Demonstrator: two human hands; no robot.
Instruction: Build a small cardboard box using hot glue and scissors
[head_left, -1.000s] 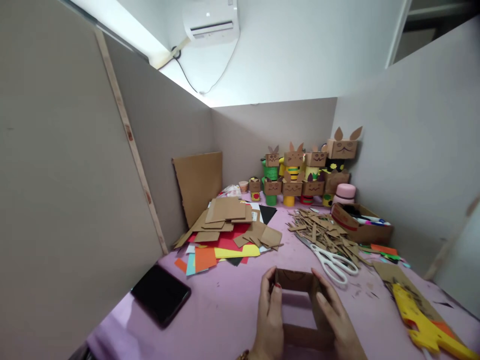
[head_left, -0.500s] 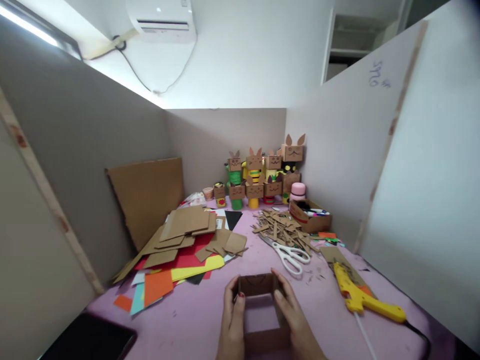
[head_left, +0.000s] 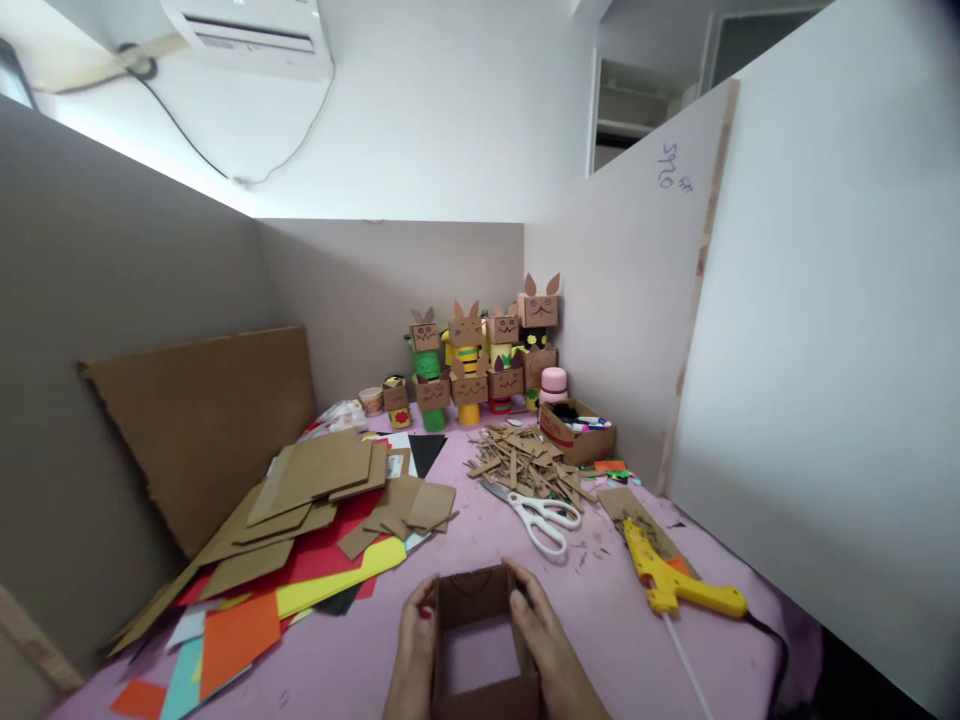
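An open cardboard frame (head_left: 486, 690), four-sided with the purple tabletop showing through its middle, is held low at the front of the table. My left hand (head_left: 412, 650) grips its left wall, fingers around the far left corner. Along the right wall, my right hand (head_left: 551, 650) is closed with the thumb on the upper edge. A curved line shows on the inside of the far wall. Beyond the frame lie white-handled scissors (head_left: 540, 520), blades pointing to the back left.
A yellow glue gun (head_left: 675, 580) rests on cardboard at right, its cord trailing. Cardboard sheets (head_left: 315, 480) and coloured paper (head_left: 240, 640) pile up at left. Cardboard scraps (head_left: 525, 462), a box of pens (head_left: 574, 435) and cardboard animal figures (head_left: 469, 385) stand farther back. Partitions (head_left: 390, 280) enclose the table.
The view has turned right, so the scene shifts left. Both hands still hold the cardboard frame, which now looks more tilted, with more of its far wall's inside showing.
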